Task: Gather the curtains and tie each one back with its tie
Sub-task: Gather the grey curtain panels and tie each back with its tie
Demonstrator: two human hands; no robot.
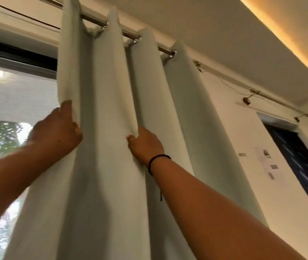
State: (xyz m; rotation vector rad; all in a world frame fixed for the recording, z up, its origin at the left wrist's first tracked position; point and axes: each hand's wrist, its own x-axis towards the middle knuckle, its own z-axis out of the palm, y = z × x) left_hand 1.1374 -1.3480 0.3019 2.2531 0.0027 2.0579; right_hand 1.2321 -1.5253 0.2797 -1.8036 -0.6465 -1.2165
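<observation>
A pale grey-green curtain (108, 102) hangs in several deep folds from a metal rod (130, 35) by eyelet rings. My left hand (55, 132) grips the curtain's left edge, thumb in front of the cloth and fingers behind it. My right hand (145, 143) pinches the third fold from the left, a black cord bracelet on that wrist. Both arms reach up from the bottom corners. No tie is in view.
A window (16, 102) with a sheer blind and green trees outside lies left of the curtain. A white wall (243, 128) with small papers stands to the right, then a dark opening (303, 166). A thin rail with small spotlights (247, 100) runs under the lit ceiling.
</observation>
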